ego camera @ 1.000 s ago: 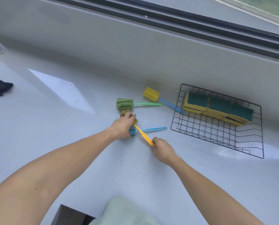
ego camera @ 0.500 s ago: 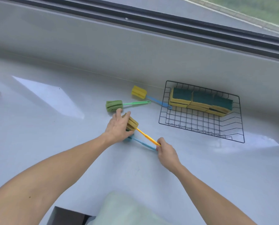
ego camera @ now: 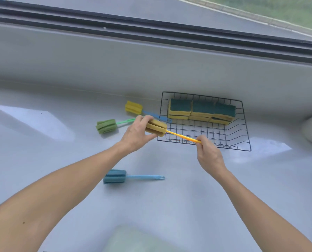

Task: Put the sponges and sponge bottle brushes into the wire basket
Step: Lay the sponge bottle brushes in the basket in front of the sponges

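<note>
The brush with the orange handle is held off the bench, its long axis running from upper left down to lower right across the near left corner of the wire basket. Its tan sponge head is a soft, grooved block pointing left, away from the basket; the thin, stiff plastic handle points right, over the basket's near rim. The left hand has its fingers clamped around the sponge head, and the right hand pinches the far tip of the handle with fingers pressed together.

The basket is black wire in an open grid, set against the bench's back wall. A row of flat rectangular sponges, yellow foam with dark green scouring tops, leans along its rear side.

Three more brushes lie flat on the smooth, glossy white bench: one with a yellow head and blue handle just left of the basket, one all green beside it, and one all blue nearer the front edge, its handle pointing right.
</note>
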